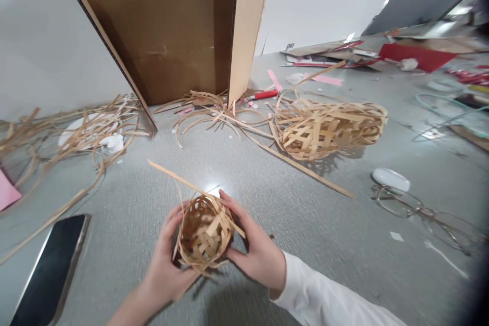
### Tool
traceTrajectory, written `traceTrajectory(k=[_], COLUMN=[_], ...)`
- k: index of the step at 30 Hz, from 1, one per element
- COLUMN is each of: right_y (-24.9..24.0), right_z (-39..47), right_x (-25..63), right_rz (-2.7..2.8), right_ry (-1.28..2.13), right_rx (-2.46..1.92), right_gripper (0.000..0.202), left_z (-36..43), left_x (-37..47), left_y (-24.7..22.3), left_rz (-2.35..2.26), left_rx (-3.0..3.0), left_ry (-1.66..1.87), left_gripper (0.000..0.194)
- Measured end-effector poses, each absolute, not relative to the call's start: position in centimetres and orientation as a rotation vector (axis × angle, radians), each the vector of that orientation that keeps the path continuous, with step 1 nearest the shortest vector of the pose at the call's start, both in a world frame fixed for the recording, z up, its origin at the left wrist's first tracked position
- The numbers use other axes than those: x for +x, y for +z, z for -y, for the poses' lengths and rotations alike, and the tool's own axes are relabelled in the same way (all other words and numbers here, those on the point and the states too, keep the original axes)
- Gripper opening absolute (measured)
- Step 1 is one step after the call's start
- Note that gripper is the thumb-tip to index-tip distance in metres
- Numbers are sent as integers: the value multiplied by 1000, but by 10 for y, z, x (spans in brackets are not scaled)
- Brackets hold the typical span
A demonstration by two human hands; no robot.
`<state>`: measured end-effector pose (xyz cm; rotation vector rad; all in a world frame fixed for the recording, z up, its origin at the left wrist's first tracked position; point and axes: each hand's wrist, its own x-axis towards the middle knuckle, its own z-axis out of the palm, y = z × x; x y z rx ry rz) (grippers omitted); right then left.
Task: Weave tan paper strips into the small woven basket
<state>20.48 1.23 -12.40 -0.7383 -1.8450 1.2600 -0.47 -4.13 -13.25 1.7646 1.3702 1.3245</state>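
Note:
A small round basket (206,244) woven from flat bamboo-like strips is held between both hands, its opening facing up toward me. My left hand (168,260) wraps round its left side, with the thumb along the near rim. On the right side, my right hand (254,247) grips the wall, thumb low and fingers on the far side. One long loose strip (171,175) sticks out from the rim to the upper left. Shorter strip ends jut out around the edge. The basket's underside and some fingertips are hidden.
A larger woven piece (324,130) lies at the right with loose strips beside it. Behind stands an open cardboard box (244,30), a red-handled tool (265,94) by its foot. A phone (51,270) lies left; glasses (424,211) and a white oval case (391,179) lie right.

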Motion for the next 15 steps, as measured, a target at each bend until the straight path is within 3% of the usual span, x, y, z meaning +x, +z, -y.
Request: traceTrajectory(k=[5,9,12,15], right_y=[-129,-131,-133,-136], right_z=[-10,-11,-10,-7], right_x=[205,206,207,207], right_rz=[1819,1786,1773,1720], right_ry=[1279,1323,1343,1370], right_rx=[-749,-884,-923,-883], right_gripper=[84,86,91,84], left_z=[42,45,47,48], left_x=[-4,-3,-1,1], left_y=[-130,-134,-135,-132], left_rz=[-1270,-1354,-1364,-1333], left_rx=[1868,1722,1579,1518], left_ry=[1332,1167,1200,1247], left_gripper=[84,91,98,103])
